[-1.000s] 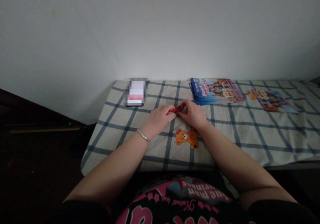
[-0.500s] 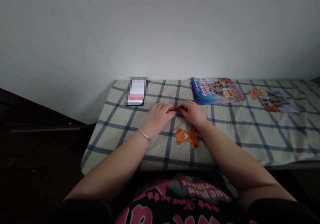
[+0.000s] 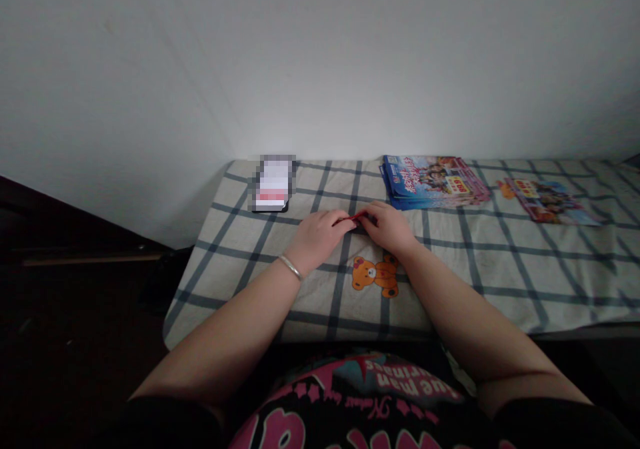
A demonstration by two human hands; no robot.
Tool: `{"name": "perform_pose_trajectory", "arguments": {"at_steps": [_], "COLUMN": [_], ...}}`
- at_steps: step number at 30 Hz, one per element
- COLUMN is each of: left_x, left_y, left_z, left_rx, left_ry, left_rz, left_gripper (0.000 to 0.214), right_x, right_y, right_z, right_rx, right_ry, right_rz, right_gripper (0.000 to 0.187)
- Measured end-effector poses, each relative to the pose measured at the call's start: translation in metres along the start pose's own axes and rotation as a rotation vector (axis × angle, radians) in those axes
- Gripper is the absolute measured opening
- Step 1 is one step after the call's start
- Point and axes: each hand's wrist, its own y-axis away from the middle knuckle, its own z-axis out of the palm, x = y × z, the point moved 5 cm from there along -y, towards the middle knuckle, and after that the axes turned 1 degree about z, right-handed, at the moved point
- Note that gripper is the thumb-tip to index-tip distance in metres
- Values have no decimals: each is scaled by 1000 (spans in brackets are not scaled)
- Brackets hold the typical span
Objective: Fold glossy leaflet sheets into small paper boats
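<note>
A small, folded-looking red piece (image 3: 354,218), perhaps paper, shows between my two hands just over the checked cloth. My left hand (image 3: 321,237), with a silver bangle at the wrist, pinches its left end. The other end is held between the thumb and fingers of my right hand (image 3: 387,226). Most of the red piece is hidden by my fingers, so its full shape does not show. Behind my right hand lies a stack of blue and pink printed flyers (image 3: 435,182), which the hand does not grip.
The checked cloth (image 3: 310,309) with printed bears covers the table against a white wall (image 3: 320,69). A phone (image 3: 273,182), its screen blurred, lies at the back left. Farther right lies a separate flyer (image 3: 557,202). The table's left edge drops to a dark floor.
My left fingers have drawn together and shifted slightly right, closer to my right hand. A pale edge seen under them before is now hidden. My right hand has hardly moved.
</note>
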Motion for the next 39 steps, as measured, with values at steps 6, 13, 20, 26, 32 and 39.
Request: {"name": "perform_pose_trajectory", "arguments": {"at_steps": [6, 13, 20, 26, 32, 39], "left_x": [-7, -8, -13, -16, -26, -32], "left_y": [2, 1, 2, 5, 7, 9], "left_z": [3, 2, -6, -8, -8, 2], "left_rx": [-13, 7, 87, 95, 93, 104], "left_ry": [84, 123, 38, 47, 83, 162], "left_rz": [-97, -120, -196, -244, -320, -336], "left_gripper": [24, 23, 21, 27, 25, 25], "right_x": [-5, -10, -9, -5, 0, 0], "right_y": [3, 5, 6, 7, 9, 9], "right_z": [-2, -2, 1, -4, -11, -8], "right_rx": [-40, -40, -24, 54, 87, 47], "right_ry": [-37, -15, -2, -9, 36, 48], "right_rz": [-70, -97, -136, -94, -10, 2], "right_gripper": [26, 21, 12, 6, 6, 16]}}
